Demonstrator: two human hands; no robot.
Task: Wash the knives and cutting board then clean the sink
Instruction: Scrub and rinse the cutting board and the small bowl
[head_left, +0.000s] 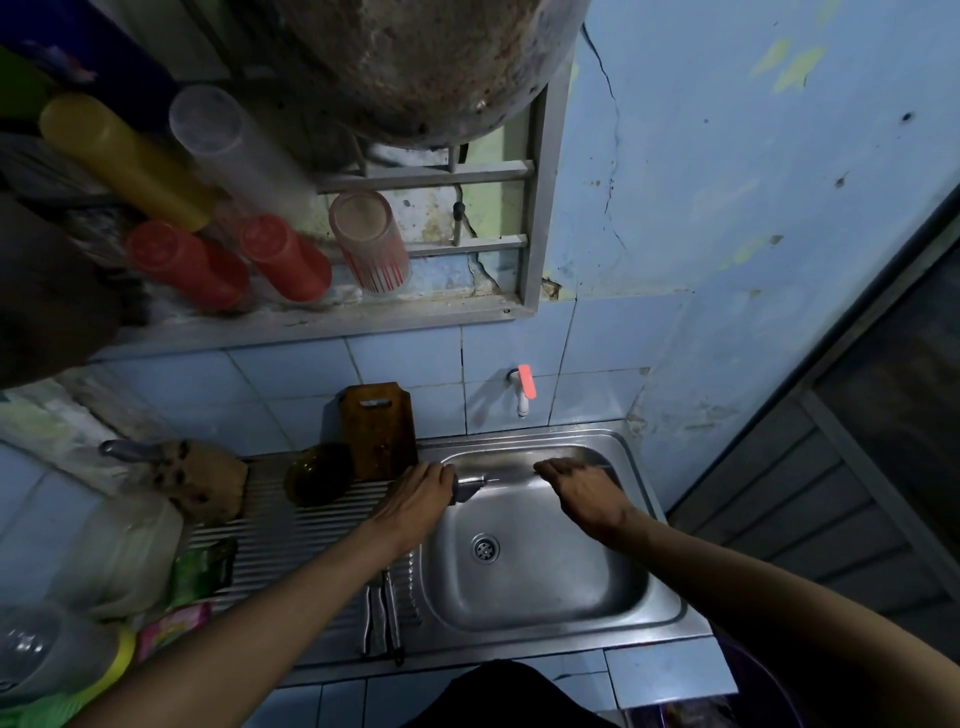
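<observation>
You hold a knife (496, 475) level across the far part of the sink (540, 582), its long axis running left to right, handle to your left and blade toward your right. Your left hand (415, 493) is curled around the dark handle at the basin's left rim, fingers wrapped closed on it. Your right hand (582, 491) lies over the blade's far end, knuckles up and fingers bent down onto the metal; whether they pinch the blade or only press on it you cannot tell, since the fingertips are hidden. The blade's tip is covered by that hand.

The cutting board (378, 431) stands upright against the tiled wall, just left of the basin, handle slot at the top. Two more knives (383, 618) lie side by side on the ribbed drainboard near you, lengthwise toward you. The tap (523, 387) with its pink lever sits on the wall above the basin.
</observation>
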